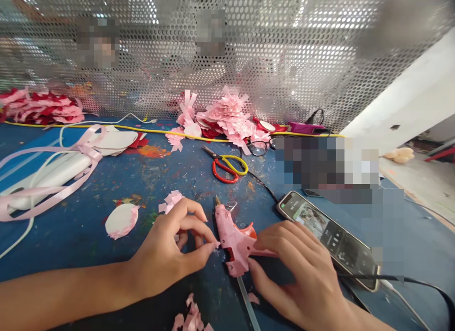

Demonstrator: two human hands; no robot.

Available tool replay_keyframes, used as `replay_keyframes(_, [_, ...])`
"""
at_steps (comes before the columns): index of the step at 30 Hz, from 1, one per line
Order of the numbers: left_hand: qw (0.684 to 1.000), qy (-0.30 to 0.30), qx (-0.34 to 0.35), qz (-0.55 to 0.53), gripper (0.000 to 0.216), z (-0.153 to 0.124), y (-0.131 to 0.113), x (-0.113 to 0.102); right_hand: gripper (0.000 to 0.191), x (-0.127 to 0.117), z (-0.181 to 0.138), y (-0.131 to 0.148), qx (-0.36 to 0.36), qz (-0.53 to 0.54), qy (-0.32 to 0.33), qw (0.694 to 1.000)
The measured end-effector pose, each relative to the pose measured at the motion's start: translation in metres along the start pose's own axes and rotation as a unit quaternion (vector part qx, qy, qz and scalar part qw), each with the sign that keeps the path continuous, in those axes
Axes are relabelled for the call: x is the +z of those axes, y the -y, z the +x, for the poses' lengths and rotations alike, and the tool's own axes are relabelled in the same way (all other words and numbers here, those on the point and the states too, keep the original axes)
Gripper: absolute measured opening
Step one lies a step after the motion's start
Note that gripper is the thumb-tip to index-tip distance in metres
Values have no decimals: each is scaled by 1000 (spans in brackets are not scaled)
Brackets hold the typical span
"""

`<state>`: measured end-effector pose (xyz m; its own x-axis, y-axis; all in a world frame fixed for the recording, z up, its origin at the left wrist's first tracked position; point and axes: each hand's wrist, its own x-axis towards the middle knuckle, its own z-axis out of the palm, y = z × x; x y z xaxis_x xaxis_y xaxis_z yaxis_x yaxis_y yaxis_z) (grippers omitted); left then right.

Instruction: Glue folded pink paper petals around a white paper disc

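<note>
Beside the glue gun the right hand grips, the left hand should hold its pinched pink scrap clear of the nozzle.

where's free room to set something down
Bare tabletop: between scissors and fringed pink piece; between white disc and left forearm. Crowded: along the perforated screen, with fringed pink piles, and beside the right hand, with smartphone and cords.
</note>
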<state>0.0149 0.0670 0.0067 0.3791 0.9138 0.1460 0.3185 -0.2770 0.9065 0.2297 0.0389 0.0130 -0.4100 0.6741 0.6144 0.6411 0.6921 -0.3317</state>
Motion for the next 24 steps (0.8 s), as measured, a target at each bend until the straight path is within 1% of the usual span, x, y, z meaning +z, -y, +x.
replay_keyframes(2, [998, 6, -42, -43, 27, 0, -5, -4, 13, 0, 3, -1, 7, 26, 14, 1000])
replay_keyframes(3, [997, 5, -49, -58, 28, -1, -7, -4, 15, 2, 5, 1, 12, 43, 25, 999])
replay_keyframes(5, [996, 2, -44, -75, 31, -3, -11, -2, 20, 6, 7, 7, 26, 69, 48, 996])
replay_keyframes(7, [997, -3, -31, -76, 32, -6, -12, 2, 18, 11, 8, 14, 43, 77, 62, 994])
replay_keyframes(9, [998, -11, -18, -67, 32, -10, -13, 5, 6, 14, 8, 20, 52, 81, 61, 994])
replay_keyframes(13, [998, -22, -19, -63, 32, -11, -13, 7, 13, 14, 6, 22, 50, 100, 52, 992])
replay_keyframes(18, [997, -42, -21, -61, 33, -10, -14, -3, 16, 7, 6, 14, 64, 101, 34, 992])
replay_keyframes(19, [998, -33, -21, -53, 33, -11, -13, -6, 17, 5, 7, 10, 66, 93, 29, 993])
replay_keyframes(20, [999, -11, -25, -43, 32, -13, -12, -9, 17, 3, 8, 6, 70, 82, 23, 994])
replay_keyframes(22, [996, 73, -38, -20, 31, -17, -9, -13, 18, -1, 10, -3, 82, 54, 6, 995])
replay_keyframes(24, [985, 170, -37, 15, 31, -21, -6, -14, 16, -5, 13, -11, 102, 29, -14, 994])
